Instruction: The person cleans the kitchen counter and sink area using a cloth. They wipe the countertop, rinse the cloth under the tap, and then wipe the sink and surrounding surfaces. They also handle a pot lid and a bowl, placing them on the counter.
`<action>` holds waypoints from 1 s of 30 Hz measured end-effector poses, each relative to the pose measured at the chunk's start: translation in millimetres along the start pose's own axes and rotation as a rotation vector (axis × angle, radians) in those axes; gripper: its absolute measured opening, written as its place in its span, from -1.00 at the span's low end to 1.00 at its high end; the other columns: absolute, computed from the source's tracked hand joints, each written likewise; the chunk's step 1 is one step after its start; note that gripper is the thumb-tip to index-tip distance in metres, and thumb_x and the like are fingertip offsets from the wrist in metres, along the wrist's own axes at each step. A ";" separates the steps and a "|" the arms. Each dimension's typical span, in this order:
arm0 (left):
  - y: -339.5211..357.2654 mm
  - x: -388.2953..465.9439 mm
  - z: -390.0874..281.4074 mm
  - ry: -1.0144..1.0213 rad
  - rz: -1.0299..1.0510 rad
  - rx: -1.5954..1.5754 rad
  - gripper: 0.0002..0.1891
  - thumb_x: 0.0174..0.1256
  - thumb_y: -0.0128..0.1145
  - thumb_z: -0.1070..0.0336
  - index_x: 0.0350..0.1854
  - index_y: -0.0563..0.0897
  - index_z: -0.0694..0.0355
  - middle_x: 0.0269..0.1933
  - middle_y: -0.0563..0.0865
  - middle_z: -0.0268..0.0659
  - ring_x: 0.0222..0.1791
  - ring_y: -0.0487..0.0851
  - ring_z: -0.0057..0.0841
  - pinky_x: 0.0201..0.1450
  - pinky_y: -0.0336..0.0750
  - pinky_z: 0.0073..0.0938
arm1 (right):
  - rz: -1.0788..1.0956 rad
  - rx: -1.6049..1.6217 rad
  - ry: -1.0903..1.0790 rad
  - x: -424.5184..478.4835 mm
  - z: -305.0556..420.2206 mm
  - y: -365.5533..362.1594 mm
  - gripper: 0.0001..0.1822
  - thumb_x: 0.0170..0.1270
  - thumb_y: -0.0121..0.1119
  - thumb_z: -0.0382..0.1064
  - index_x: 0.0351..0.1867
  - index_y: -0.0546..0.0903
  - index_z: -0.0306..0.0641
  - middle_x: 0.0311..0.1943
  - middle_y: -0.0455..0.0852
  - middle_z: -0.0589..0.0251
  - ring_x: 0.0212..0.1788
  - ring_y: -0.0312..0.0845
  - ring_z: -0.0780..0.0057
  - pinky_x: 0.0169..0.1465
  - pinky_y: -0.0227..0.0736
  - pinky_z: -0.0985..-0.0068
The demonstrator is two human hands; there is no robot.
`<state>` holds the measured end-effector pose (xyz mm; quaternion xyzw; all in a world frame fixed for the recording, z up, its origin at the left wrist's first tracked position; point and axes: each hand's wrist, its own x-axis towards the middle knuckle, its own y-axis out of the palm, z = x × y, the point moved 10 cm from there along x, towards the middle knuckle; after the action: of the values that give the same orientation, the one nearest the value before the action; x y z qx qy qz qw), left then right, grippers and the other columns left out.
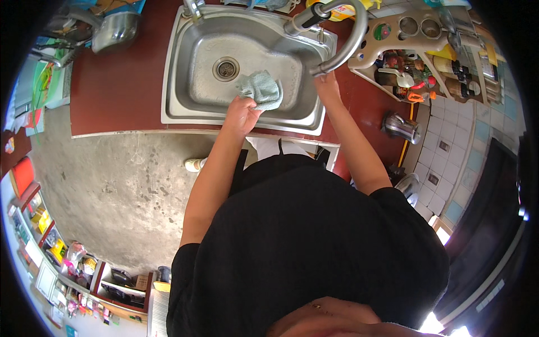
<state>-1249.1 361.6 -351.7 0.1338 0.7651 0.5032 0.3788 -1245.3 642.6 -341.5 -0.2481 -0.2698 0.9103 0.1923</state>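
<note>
My left hand [244, 116] grips one edge of a pale green cloth [263, 90] above the front part of a stainless steel sink [177, 113]. The cloth hangs bunched over the basin, to the right of the drain strainer [226, 69]. At the sink's right side, my right hand [327, 89] is at the tip of the curved metal faucet spout [351, 46]. The spout partly hides its fingers, so I cannot tell whether they grip it. No running water can be made out.
Red-brown countertop [118, 97] surrounds the sink. A metal pot [116, 33] stands at the back left. To the right are a storage rack [358, 63] with bottles and utensils, and a steel jug [400, 126]. The concrete floor [118, 181] extends behind on the left.
</note>
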 end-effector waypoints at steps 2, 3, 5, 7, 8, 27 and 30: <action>11.6 17.3 12.1 0.004 -0.014 0.005 -0.45 0.03 -0.09 0.64 0.19 0.48 0.36 0.12 0.64 -0.13 0.15 0.61 -0.19 0.28 0.47 -0.04 | -0.175 -0.366 -0.304 14.8 48.5 -24.1 -0.26 0.27 0.22 -0.22 0.43 0.21 -0.41 0.48 0.21 -0.12 0.37 0.38 0.04 0.29 0.40 0.29; 16.1 26.0 17.9 0.004 -0.022 0.005 -0.46 0.03 -0.09 0.64 0.18 0.49 0.36 0.10 0.64 -0.13 0.14 0.62 -0.19 0.27 0.47 -0.02 | -0.134 -0.368 -0.334 23.7 58.1 -21.9 -0.20 0.27 0.21 -0.17 0.45 0.15 -0.47 0.49 0.15 -0.21 0.43 0.25 -0.04 0.38 0.27 0.28; 19.6 37.2 31.1 -0.006 -0.026 0.003 -0.48 0.06 -0.07 0.62 0.18 0.48 0.36 0.11 0.63 -0.14 0.15 0.61 -0.19 0.28 0.46 0.02 | -0.052 -0.373 -0.395 35.2 80.7 -9.5 -0.07 0.27 0.18 -0.07 0.50 0.01 -0.58 0.50 0.03 -0.39 0.55 0.00 -0.19 0.55 0.02 0.27; 25.2 49.9 38.0 -0.029 -0.055 0.006 -0.49 0.09 -0.05 0.60 0.18 0.48 0.36 0.12 0.63 -0.14 0.15 0.61 -0.19 0.28 0.46 0.02 | 0.169 -0.501 -0.274 44.0 77.8 17.2 0.03 0.23 0.22 -0.08 0.48 -0.11 -0.71 0.51 -0.06 -0.48 0.56 -0.08 -0.26 0.57 -0.05 0.28; 18.7 57.2 42.6 -0.030 -0.099 0.036 -0.54 0.17 -0.02 0.54 0.20 0.47 0.36 0.14 0.62 -0.14 0.15 0.61 -0.19 0.29 0.46 0.01 | 0.190 -0.548 -0.260 50.5 71.6 27.9 0.05 0.22 0.23 -0.08 0.47 -0.13 -0.72 0.50 -0.06 -0.49 0.56 -0.09 -0.28 0.58 -0.05 0.28; -95.7 109.1 83.5 -0.167 -0.424 0.132 -0.62 0.32 0.26 0.21 0.10 0.53 0.24 -0.02 0.66 -0.17 -0.04 0.69 -0.23 -0.02 0.61 0.00 | -0.089 1.009 0.056 208.1 111.0 -166.8 -0.60 0.52 0.06 -0.05 -0.09 0.53 -0.49 -0.27 0.66 0.05 -0.19 0.68 0.29 -0.15 0.70 0.43; -98.9 90.3 80.3 -0.195 -0.469 0.073 -0.62 0.41 0.09 0.25 0.20 0.45 0.29 0.12 0.61 -0.09 0.09 0.64 -0.14 0.09 0.56 0.11 | 0.008 0.964 0.069 265.6 92.3 -180.5 -0.57 0.55 0.02 0.00 -0.14 0.52 -0.46 -0.38 0.63 0.06 -0.39 0.58 0.38 -0.36 0.56 0.57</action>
<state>-1235.4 422.9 -494.6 0.0144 0.7528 0.3582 0.5520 -1470.7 875.4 -260.5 -0.1617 0.1901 0.9236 0.2909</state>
